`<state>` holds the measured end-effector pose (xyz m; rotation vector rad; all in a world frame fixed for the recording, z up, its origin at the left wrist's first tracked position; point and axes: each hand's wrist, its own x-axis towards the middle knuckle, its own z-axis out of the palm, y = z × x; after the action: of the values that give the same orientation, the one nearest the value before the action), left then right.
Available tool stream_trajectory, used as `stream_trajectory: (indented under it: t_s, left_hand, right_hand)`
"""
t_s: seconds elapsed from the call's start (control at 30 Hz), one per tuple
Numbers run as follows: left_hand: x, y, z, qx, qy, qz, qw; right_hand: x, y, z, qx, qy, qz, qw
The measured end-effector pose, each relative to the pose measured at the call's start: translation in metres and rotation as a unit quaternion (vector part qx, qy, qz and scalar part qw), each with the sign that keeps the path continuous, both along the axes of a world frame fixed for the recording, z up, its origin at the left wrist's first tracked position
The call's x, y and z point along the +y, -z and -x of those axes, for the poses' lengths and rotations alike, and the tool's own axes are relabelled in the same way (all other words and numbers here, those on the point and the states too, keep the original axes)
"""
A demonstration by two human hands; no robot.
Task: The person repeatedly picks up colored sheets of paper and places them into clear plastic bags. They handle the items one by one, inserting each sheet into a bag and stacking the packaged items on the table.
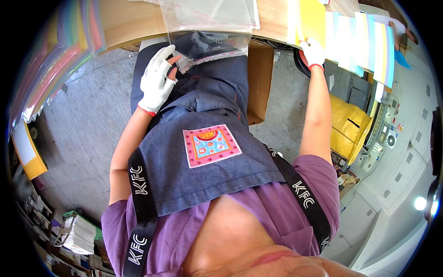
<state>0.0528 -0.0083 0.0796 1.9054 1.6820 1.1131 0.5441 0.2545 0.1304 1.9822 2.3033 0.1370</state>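
My left hand point(157, 83) wears a white glove with a red cuff, thumb and index fingertips bare. Its fingers are stretched apart beside the near corner of the clear plastic bags point(207, 44), which hang over the table edge towards my lap. Whether a fingertip touches the plastic I cannot tell. My right hand point(314, 54), gloved the same way, is closed at the near edge of a yellow sheet point(311, 21) at the right of the table. Part of its fingers is hidden.
Fanned stacks of pale blue, white and cream sheets point(360, 41) lie right of the yellow one. Colourful plastic packages point(60, 55) hang at the far left. An open cardboard box point(259, 83) stands below the table point(134, 18). A yellow covered bundle point(348, 127) is at right.
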Motion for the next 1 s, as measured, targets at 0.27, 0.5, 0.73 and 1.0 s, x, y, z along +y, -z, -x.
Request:
stream_trajectory:
  t_s: [0.27,0.5,0.73,1.0]
  left_hand:
    - [-0.001,0.002,0.004,-0.004,-0.029,0.007,1.0]
    - [-0.002,0.002,0.007,-0.01,-0.016,0.022,1.0]
    - [-0.004,0.004,0.008,-0.001,-0.026,0.014,1.0]
    - [-0.004,0.006,0.009,-0.004,-0.023,0.013,1.0]
  right_hand:
    - [-0.008,-0.004,0.021,-0.044,0.01,-0.032,0.998]
    - [-0.012,-0.006,0.028,-0.049,0.023,-0.033,0.998]
    - [0.004,-0.006,-0.002,-0.009,-0.007,0.02,1.0]
    - [0.006,-0.015,0.0,-0.006,-0.003,0.041,0.999]
